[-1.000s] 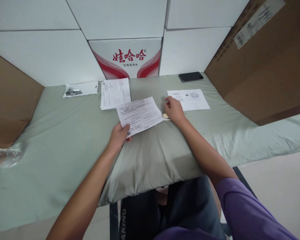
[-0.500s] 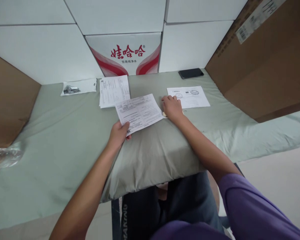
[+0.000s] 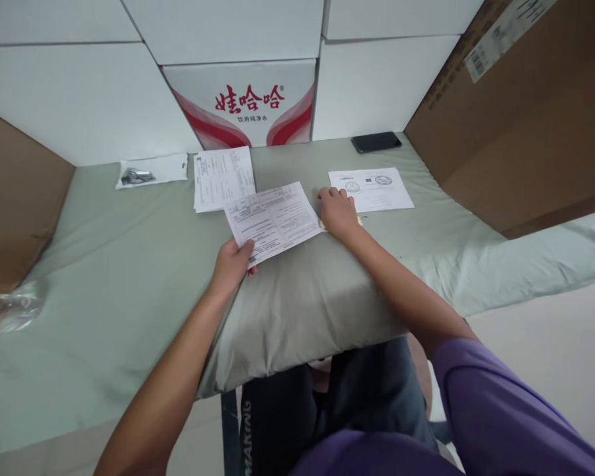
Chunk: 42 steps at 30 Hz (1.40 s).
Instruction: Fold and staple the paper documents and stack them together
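Far to the left of the fingers, a small plastic bag [image 3: 151, 172] with dark metal parts lies on the green cloth [image 3: 129, 264] that covers the tabletop. Just right of it, and beyond the left fingers, rests a printed sheet [image 3: 223, 178]. The left hand [image 3: 232, 264] grips the near corner of a printed form [image 3: 272, 221], thumb on top and the other fingers curled beneath, so the paper lies slightly tilted and overlaps the sheet behind it. The form's far right edge meets the right hand [image 3: 338, 213], which lies palm down on the cloth with its fingers bent. A small pale thing [image 3: 359, 221] peeps out from under them; whether they are grasping it or only resting on it cannot be told. Just past the right fingertips lies a stamped paper [image 3: 377, 188], and farther back a dark phone [image 3: 375, 141] lies near a white box with red lettering [image 3: 248, 102].
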Each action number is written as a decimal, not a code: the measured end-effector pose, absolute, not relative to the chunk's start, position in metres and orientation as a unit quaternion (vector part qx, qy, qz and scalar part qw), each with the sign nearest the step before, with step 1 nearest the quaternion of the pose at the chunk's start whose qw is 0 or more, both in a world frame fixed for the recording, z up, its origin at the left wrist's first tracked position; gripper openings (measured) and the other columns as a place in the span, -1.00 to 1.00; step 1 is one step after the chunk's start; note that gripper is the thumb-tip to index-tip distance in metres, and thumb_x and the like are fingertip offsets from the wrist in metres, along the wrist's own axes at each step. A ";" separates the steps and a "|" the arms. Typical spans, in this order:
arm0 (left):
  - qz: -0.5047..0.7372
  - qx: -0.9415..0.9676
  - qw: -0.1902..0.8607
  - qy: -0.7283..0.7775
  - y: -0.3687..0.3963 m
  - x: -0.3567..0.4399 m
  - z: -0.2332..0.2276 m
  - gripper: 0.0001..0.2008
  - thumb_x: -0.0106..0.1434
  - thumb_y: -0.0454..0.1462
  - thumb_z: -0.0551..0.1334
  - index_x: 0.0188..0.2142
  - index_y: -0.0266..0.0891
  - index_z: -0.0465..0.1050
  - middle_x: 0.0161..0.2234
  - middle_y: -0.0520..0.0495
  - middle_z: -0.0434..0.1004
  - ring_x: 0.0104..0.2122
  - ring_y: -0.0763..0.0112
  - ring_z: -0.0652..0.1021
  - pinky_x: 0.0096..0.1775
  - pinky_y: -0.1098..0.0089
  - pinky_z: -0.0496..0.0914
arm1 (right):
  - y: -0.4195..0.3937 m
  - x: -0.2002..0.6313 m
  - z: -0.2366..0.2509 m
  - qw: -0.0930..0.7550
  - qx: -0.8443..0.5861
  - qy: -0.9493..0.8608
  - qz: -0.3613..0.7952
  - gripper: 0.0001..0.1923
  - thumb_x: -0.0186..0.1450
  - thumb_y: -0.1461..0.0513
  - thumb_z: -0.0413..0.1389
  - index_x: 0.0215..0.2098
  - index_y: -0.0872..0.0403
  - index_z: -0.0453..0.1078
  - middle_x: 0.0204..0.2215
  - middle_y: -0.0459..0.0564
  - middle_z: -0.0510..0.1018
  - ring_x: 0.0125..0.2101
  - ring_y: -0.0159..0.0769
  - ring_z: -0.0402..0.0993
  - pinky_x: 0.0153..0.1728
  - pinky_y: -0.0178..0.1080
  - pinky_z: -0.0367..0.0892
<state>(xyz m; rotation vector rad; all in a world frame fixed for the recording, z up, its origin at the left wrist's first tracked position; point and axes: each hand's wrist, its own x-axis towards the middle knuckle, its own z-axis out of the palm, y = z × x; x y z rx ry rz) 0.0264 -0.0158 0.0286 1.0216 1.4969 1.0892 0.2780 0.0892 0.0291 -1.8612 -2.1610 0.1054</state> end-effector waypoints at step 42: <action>0.626 0.386 0.433 0.521 -0.020 0.016 0.048 -0.69 0.20 -0.07 0.37 -0.23 -0.27 0.49 -0.45 0.01 0.58 -0.73 0.57 0.38 -0.73 0.50 0.28 | 0.037 0.251 0.052 0.400 -0.433 -0.756 0.284 -0.54 0.40 -0.10 0.05 -0.34 0.08 0.52 -0.37 0.01 0.60 -0.30 -0.24 0.45 -0.14 -0.17 0.24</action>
